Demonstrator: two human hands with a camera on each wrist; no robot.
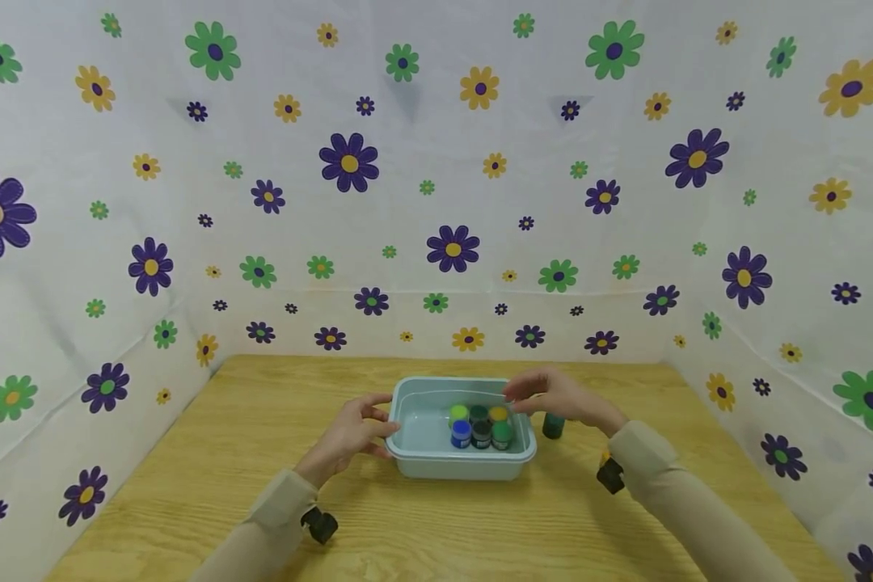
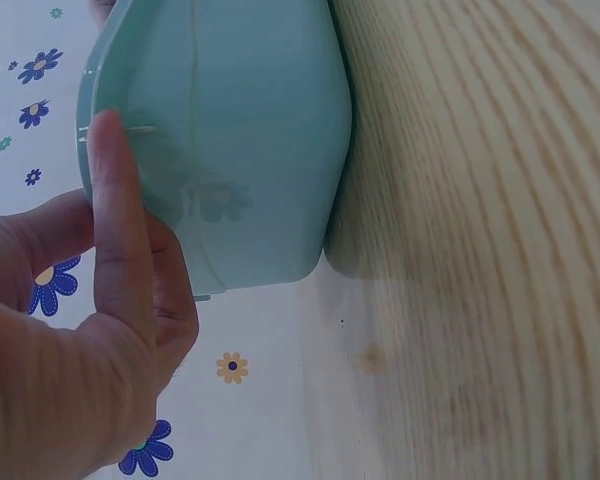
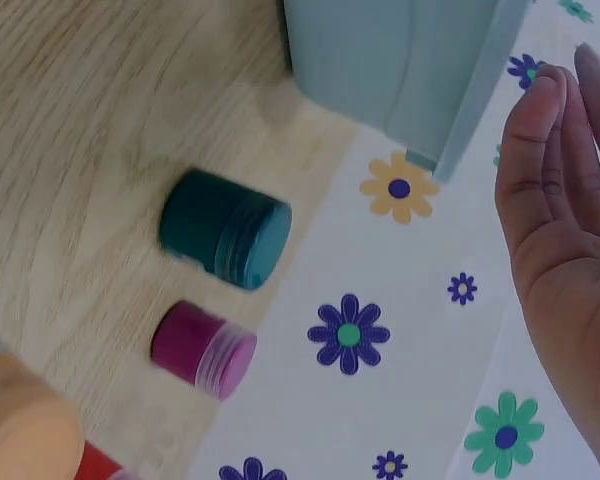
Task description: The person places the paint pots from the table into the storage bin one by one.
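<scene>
A pale blue basin [image 1: 458, 467] stands on the wooden table, with several small paint jars inside toward its right: lime, blue [image 1: 461, 434], black, green [image 1: 501, 436], dark green and orange. My left hand [image 1: 349, 436] grips the basin's left rim; in the left wrist view this hand [image 2: 120, 290] has a finger lying along the basin wall [image 2: 260, 140]. Above the right rim hovers my right hand [image 1: 553, 396], fingers slightly bent, with nothing visible in it. The right wrist view shows this hand [image 3: 570, 200] apart from the basin [image 3: 370, 60].
A dark teal jar [image 1: 553, 425] stands right of the basin. The right wrist view also has a magenta jar [image 3: 202, 348], an orange-topped jar [image 3: 25, 425] and part of a red one [image 3: 98, 464]. Flowered white cloth [image 1: 451, 202] hangs behind and at both sides.
</scene>
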